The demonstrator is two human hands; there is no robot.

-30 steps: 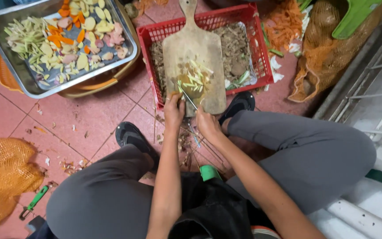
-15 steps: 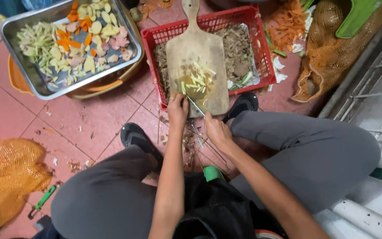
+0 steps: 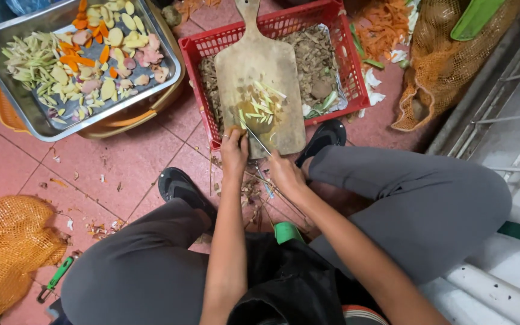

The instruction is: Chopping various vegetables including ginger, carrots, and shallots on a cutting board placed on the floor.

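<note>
A: What is at the far left of the frame?

B: An orange net sack (image 3: 4, 253) on the floor. Above it, at the upper left, sits a metal tray (image 3: 7, 90) of cut vegetable pieces.

A: And in the middle?

B: A wooden cutting board (image 3: 260, 66) lies on a red plastic crate (image 3: 356, 72) full of peelings. The left hand (image 3: 234, 153) presses a yellowish vegetable piece (image 3: 255, 123) down at the near end of the board, with its grip closed on it.

A: What about the other hand?

B: Just to the right, the right hand (image 3: 285, 174) has its grip tight on a knife (image 3: 259, 139). The blade is touching the piece.

A: So which step is this?

B: I think it is slicing into thin strips (image 3: 263, 105). The next cut needs the fingers kept back from the blade.
</note>
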